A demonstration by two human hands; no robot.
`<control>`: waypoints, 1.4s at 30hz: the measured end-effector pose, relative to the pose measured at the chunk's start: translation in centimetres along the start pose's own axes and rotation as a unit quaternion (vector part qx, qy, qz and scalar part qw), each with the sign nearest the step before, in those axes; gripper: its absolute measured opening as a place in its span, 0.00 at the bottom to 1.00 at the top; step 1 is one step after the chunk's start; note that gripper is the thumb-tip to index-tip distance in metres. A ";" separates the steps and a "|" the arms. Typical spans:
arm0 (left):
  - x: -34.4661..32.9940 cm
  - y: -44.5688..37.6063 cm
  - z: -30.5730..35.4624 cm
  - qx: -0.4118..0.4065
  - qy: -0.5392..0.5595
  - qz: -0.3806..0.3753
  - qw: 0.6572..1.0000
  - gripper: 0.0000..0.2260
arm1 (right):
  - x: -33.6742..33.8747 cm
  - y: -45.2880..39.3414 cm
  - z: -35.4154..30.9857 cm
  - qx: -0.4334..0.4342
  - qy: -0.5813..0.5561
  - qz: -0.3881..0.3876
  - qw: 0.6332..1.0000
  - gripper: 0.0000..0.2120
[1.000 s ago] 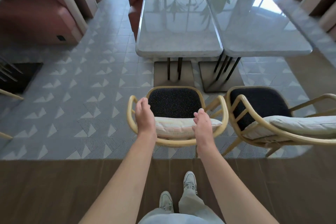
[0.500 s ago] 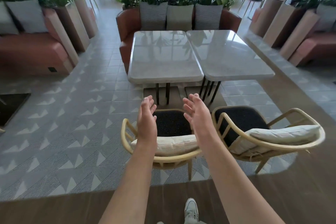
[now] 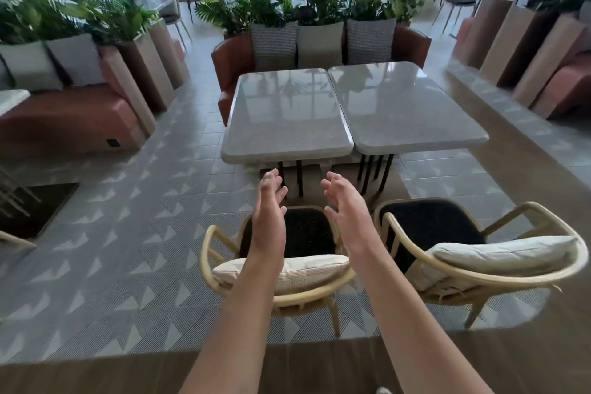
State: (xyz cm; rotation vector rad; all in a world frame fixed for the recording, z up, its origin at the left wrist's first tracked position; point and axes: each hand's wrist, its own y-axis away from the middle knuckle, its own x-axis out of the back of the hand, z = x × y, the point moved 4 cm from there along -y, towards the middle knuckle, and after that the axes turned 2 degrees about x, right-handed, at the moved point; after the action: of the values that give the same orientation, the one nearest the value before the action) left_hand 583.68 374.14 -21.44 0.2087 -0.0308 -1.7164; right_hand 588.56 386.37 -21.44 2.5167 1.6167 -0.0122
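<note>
Apparent reach step: left hand [image 3: 268, 221] and right hand [image 3: 347, 217], fingers released and empty, above the black-seated curved rattan armchair [image 3: 308, 233]; next, they likely must lower and grip it.

On the patterned tile floor [image 3: 128, 233] the left chair [image 3: 307, 233] and the right chair [image 3: 428, 227] were stood side by side; beyond them, 2 tables, the left table [image 3: 287, 118] and the right table [image 3: 406, 112], were butted together.

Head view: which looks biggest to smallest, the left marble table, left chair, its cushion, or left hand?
1. left marble table
2. left chair
3. Its cushion and the left hand look alike; the hand is nearer, so unranked.
</note>
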 end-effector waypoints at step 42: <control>-4.4 5.5 0.4 -0.026 0.058 0.181 0.981 0.29 | 5.4 -1.0 -2.4 -0.056 -0.043 -0.176 0.982 0.21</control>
State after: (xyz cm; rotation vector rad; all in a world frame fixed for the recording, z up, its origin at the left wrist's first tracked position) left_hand 589.65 377.53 -19.69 0.2477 0.0594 -1.3392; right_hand 589.71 391.99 -19.70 2.0893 1.9440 -0.0678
